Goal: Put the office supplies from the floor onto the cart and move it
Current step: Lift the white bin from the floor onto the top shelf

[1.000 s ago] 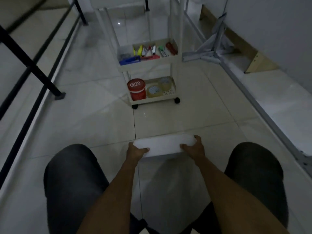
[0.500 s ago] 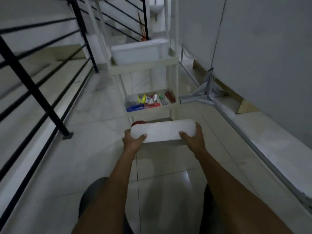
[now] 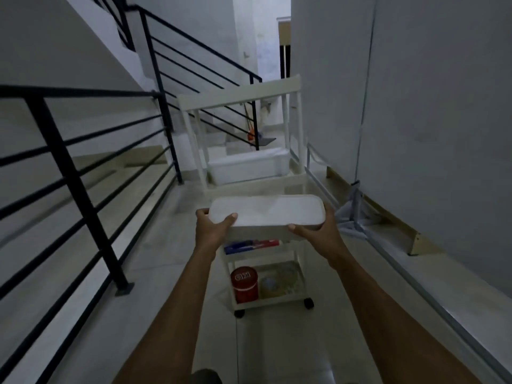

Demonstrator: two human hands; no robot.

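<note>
Both arms are stretched forward, and the white box is gripped at its short ends: the left hand is curled round one end, the right hand round the other, with thumbs laid on top. The box is held in the air just on the near side of the cart, lower than the cart's top.

The white lidded box has come up off the floor before the cart. It now hangs across its middle tray, raised by the left hand and right hand. The person has risen from a crouch, knees gone from sight.
</note>
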